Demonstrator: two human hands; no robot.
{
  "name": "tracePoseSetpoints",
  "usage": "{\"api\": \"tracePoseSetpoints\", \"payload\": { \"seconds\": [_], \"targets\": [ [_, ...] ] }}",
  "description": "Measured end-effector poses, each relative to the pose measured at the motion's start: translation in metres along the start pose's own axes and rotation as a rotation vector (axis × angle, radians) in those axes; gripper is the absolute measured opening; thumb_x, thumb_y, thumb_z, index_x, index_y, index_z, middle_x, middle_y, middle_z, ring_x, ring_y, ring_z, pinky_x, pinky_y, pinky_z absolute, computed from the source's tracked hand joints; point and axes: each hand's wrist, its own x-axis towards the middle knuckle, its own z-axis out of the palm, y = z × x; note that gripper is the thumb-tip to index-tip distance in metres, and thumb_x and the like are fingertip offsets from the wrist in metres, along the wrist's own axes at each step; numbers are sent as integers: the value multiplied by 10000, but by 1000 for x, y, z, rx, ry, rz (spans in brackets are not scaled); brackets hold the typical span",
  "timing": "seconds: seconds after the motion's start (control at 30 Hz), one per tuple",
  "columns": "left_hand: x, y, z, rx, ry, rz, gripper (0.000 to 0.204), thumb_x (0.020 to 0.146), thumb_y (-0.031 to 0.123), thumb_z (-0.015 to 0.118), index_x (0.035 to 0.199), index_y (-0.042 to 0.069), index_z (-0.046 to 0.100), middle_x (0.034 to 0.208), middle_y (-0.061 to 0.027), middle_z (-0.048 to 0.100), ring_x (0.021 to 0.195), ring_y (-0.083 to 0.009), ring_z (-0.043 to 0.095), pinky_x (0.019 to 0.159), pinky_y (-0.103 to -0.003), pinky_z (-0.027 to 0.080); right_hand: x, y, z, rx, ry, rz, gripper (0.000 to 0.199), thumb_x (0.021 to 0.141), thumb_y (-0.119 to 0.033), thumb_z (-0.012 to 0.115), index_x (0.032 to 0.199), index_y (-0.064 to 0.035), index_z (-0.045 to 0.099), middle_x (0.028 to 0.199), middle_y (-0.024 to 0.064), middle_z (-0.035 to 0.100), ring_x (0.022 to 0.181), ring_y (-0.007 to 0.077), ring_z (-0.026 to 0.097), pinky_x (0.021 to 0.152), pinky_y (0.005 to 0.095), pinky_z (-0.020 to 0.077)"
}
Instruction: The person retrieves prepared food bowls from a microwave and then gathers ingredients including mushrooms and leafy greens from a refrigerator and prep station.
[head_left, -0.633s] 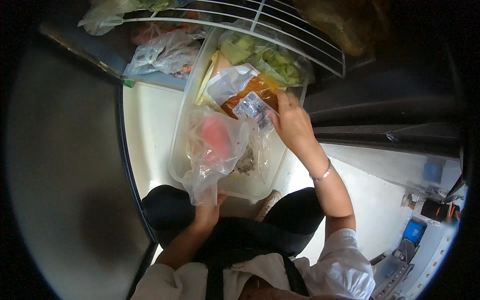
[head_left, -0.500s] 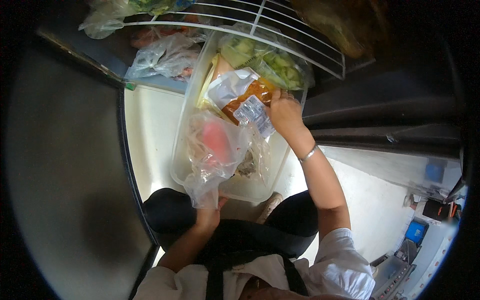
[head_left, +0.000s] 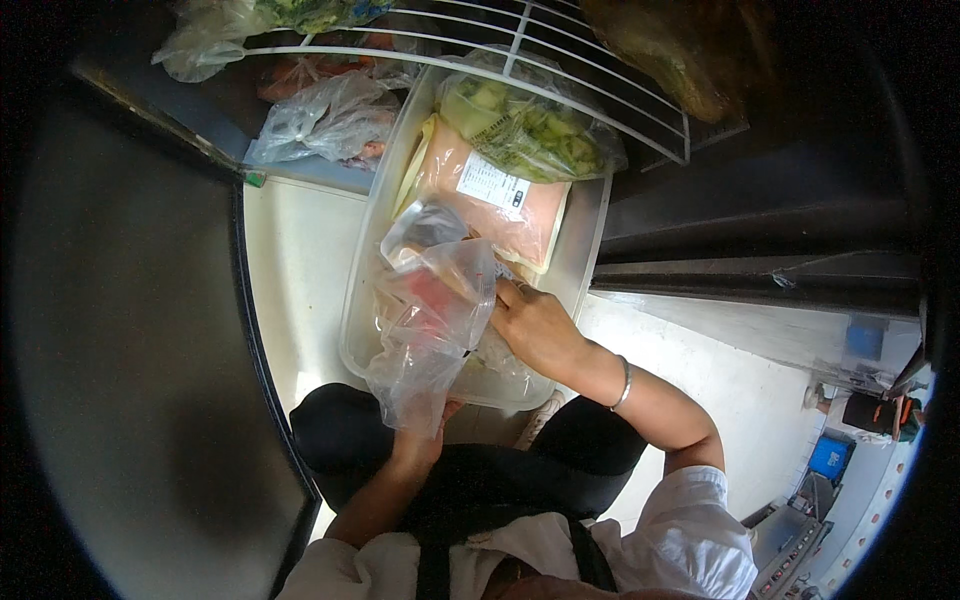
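A translucent plastic bin point(head_left: 357, 300) is pulled out from under a wire rack. My left hand point(head_left: 428, 432) grips its near edge, partly covered by a hanging clear plastic bag point(head_left: 440, 300) with something red inside. Over the bin's near half, my right hand point(head_left: 535, 325) is closed on a clear food packet point(head_left: 428, 228), mostly hidden behind the bag and my fingers. A flat packet of pale pink meat point(head_left: 520, 235) with a white label lies uncovered in the bin's middle. Behind it rests a bag of green vegetables point(head_left: 550, 140).
The white wire rack point(head_left: 515, 50) overhangs the bin's far end. Left of it sit knotted plastic bags of food point(head_left: 325, 125). A dark door panel point(head_left: 140, 330) stands at the left, and dark ledges point(head_left: 760, 230) run along the right. My knees point(head_left: 345, 430) flank the bin's near end.
My right hand has drawn the orange-brown packet toward me, from atop the pink meat packet to behind the clear bag. The meat packet's label is now exposed. My left hand stays at the bin's edge.
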Motion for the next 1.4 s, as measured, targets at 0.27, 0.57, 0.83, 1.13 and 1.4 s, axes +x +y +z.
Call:
{"api": "tracePoseSetpoints", "payload": {
  "seconds": [0.27,0.57,0.83,1.13,1.4],
  "targets": [
    [0,-5,-5,-12,-1,15,391,847,206,593,1207,141,455,1155,-43,529,1006,-204,531,831,-407,476,50,65,-2,-15,-160,408,324,703,-159,667,967,8,584,1156,207,505,879,321,592,682,398,503],
    [3,-4,-6,-85,44,-32,269,847,136,591,1091,64,506,1026,-83,559,918,-235,577,866,-473,484,100,167,-7,-384,374,686,745,708,-281,702,1304,-13,344,1255,235,427,1166,370,407,962,421,356],
    [3,3,2,-28,38,-44,356,834,156,609,1153,64,480,1072,-84,548,904,-246,580,885,-505,458,88,144,19,-384,327,416,171,735,-154,600,838,-41,524,909,125,569,890,331,544,772,424,428],
    [2,-4,-5,-18,35,1,401,832,218,603,1189,96,468,1100,-65,554,940,-216,568,807,-400,504,44,58,13,-14,277,198,139,735,-52,575,807,-36,457,675,130,558,563,332,561,479,402,449],
    [12,-11,-16,44,44,-9,349,828,182,600,1154,120,493,1066,-56,566,912,-214,574,800,-406,502,-2,30,-9,184,354,224,116,728,-5,583,790,-14,485,655,152,529,570,330,559,488,384,453]
  ]
}}
